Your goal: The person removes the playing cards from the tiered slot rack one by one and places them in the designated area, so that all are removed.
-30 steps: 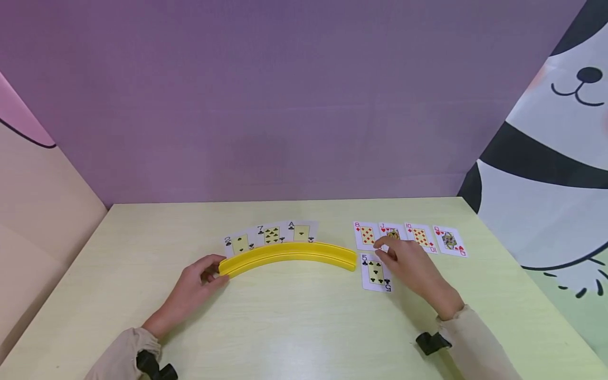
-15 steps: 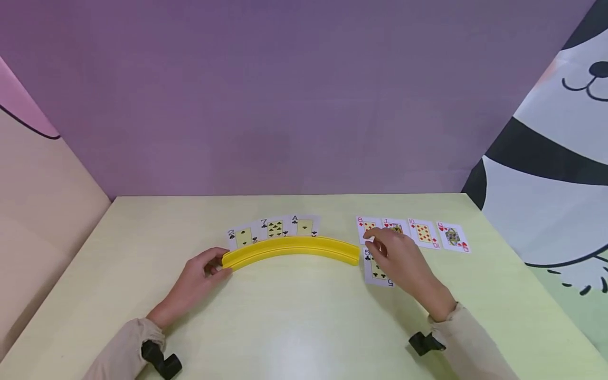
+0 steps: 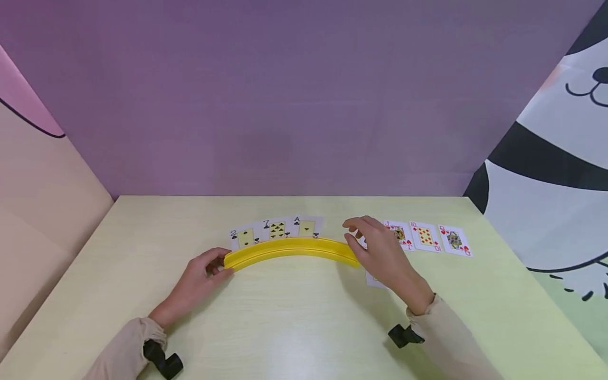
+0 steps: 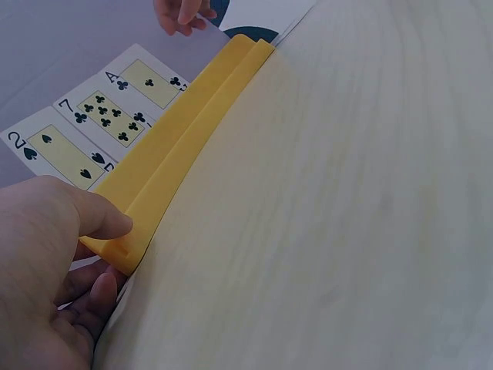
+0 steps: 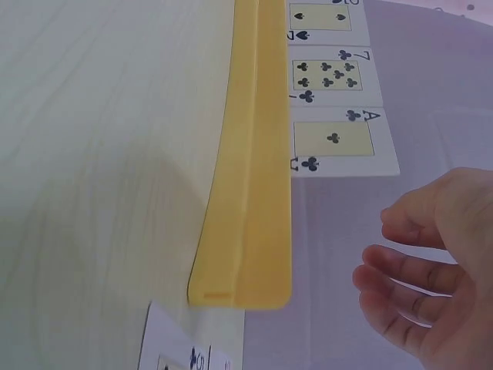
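My left hand [image 3: 195, 282] grips the left end of a curved yellow playing card holder [image 3: 294, 247], thumb on one side and fingers on the other. Three cards stand in its slot: the two of spades [image 4: 62, 154], the seven of clubs [image 4: 104, 116] and the ace of clubs [image 4: 146, 81]. Over the holder's right end hovers my right hand [image 3: 380, 253], fingers loosely bent and thumb apart, with nothing between them in the right wrist view. It covers most of the five of clubs [image 3: 375, 281] and the eight of diamonds.
To the right lie the jack of hearts [image 3: 399, 235], the ten of diamonds [image 3: 426, 236] and the queen of hearts [image 3: 454, 240], face up in a row on the pale wooden table [image 3: 294, 327]. A purple wall [image 3: 294, 105] rises behind the table's far edge.
My right hand has moved left from above the eight and five to the holder's right end, its fingers spreading a little. The left hand keeps its grip, and the standing cards are unchanged.
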Demonstrator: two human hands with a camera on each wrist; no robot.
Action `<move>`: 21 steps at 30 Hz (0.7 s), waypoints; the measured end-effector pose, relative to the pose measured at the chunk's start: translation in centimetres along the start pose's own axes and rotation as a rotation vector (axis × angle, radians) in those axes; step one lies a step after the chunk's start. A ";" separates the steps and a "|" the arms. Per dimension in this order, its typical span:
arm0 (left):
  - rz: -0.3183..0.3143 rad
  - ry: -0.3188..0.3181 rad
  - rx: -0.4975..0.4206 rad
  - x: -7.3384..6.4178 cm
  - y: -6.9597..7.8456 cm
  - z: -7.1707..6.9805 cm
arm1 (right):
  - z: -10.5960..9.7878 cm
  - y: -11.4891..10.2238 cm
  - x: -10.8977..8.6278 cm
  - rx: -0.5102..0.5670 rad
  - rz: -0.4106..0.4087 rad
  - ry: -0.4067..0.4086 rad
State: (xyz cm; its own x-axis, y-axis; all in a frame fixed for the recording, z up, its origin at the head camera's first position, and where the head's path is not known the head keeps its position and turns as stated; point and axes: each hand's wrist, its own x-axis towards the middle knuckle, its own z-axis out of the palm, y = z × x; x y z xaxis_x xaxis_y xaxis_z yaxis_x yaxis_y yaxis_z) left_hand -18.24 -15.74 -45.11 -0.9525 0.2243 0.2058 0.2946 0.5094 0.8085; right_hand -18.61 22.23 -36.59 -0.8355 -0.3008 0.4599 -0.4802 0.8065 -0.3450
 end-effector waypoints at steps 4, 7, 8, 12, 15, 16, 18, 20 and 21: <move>0.004 -0.004 -0.006 0.0 -0.1 0.0 | 0.5 -0.5 0.7 0.020 0.005 -0.007; 0.006 -0.001 -0.007 0.0 -0.1 0.0 | 0.9 -0.8 1.3 0.038 -0.010 -0.002; 0.003 0.000 -0.008 0.0 -0.1 0.0 | 1.1 -0.9 1.5 0.044 -0.014 -0.002; -0.003 0.001 -0.006 0.0 -0.1 0.0 | 1.4 -1.4 2.3 0.066 -0.029 0.000; -0.001 0.004 -0.003 0.0 0.0 0.0 | 1.6 -1.8 2.9 0.079 -0.034 -0.002; 0.000 0.005 -0.002 0.0 0.0 0.0 | 1.6 -2.0 3.1 0.085 -0.033 -0.004; 0.005 0.008 0.001 0.1 0.0 0.0 | 1.7 -2.4 3.4 0.092 -0.031 -0.006; 0.009 0.009 0.003 0.1 -0.1 0.0 | 1.7 -2.7 3.7 0.099 -0.029 -0.009; 0.011 0.007 0.003 0.1 -0.1 0.0 | 1.7 -2.8 3.9 0.103 -0.030 -0.009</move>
State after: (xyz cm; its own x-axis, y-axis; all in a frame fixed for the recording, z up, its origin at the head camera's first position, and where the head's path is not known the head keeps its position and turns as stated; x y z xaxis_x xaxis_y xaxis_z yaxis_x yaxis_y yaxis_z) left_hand -18.34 -15.74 -45.18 -0.9499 0.2237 0.2183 0.3049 0.5097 0.8045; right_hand -20.96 17.92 -35.26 -0.8227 -0.3290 0.4636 -0.5293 0.7409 -0.4135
